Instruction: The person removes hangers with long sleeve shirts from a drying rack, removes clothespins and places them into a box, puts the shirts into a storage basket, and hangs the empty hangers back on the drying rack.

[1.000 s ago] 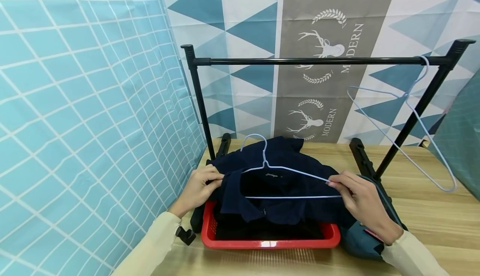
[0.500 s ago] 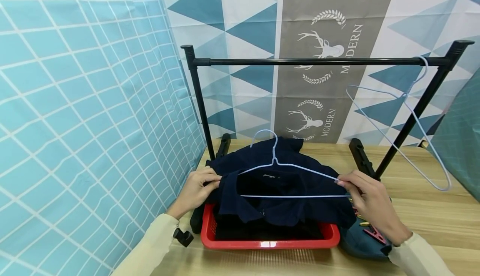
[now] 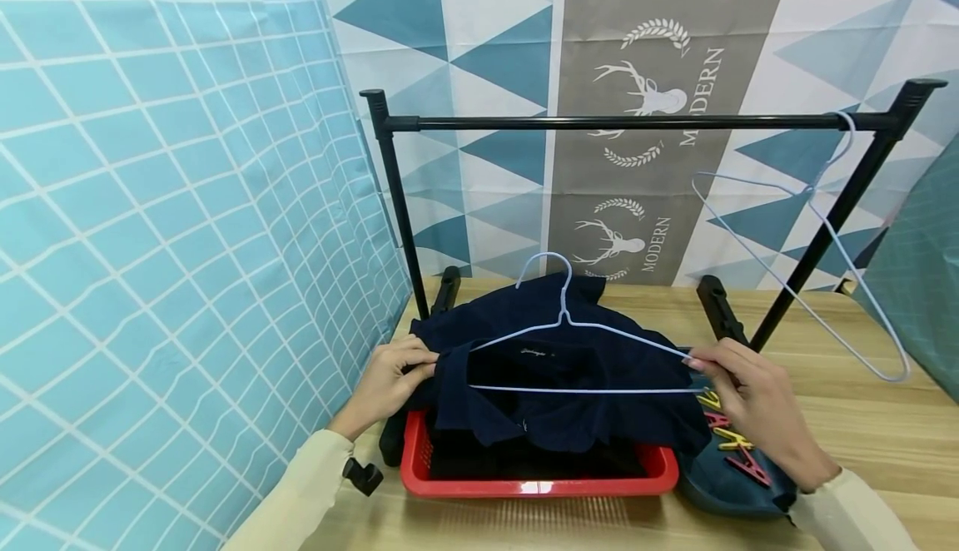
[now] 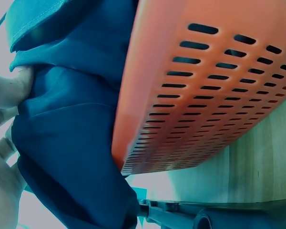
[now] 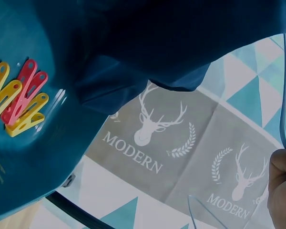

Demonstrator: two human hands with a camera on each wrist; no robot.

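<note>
A dark navy collared shirt (image 3: 637, 418) lies over the red basket (image 3: 539, 488), its collar opening toward me. My left hand (image 3: 390, 380) pinches the shirt at the left of the collar; the left wrist view shows the thumb pressed on the cloth (image 4: 71, 95). A pale blue wire hanger (image 3: 564, 305) lies across the neck opening with its hook up. Its left end is hidden inside the shirt. My right hand (image 3: 757, 401) pinches the hanger's right end, outside the cloth, and in the right wrist view these fingers (image 5: 282, 191) curl at the wire.
A black rack (image 3: 637, 123) stands behind, with another blue hanger (image 3: 812, 191) on its bar at the right. Beside the basket is a dark blue basin (image 3: 719, 488) with several yellow and pink clothespins (image 3: 749, 468). A tiled blue sheet (image 3: 187, 201) hangs at left.
My right hand has moved right, carrying the hanger right and its hook slightly up. My left hand has shifted slightly left with the collar edge. The clothespins have come into sight.
</note>
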